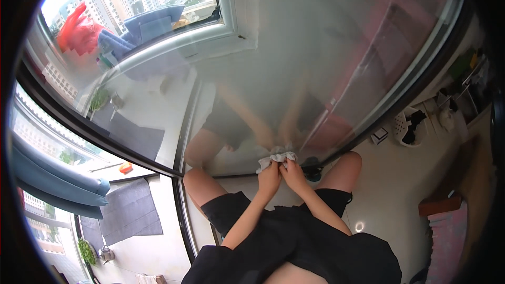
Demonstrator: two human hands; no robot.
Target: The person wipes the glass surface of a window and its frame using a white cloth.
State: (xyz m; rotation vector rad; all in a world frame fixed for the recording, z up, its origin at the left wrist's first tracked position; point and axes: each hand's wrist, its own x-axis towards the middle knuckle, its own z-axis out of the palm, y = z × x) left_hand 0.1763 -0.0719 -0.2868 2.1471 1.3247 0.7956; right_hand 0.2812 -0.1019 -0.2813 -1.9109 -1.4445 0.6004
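Both of my hands are close together in front of me, low against a large glass door panel. Between them is a crumpled white cloth. My left hand has its fingers closed on the cloth's left part, and my right hand grips its right part. The cloth lies at the lower part of the glass, where my arms and knees are mirrored. Whether it presses on the pane I cannot tell. My fingertips are partly hidden in its folds.
A dark door frame runs down on my left, with a grey mat, a potted plant and a blue curtain beyond. On the right stand a white perforated basket and a pink cloth.
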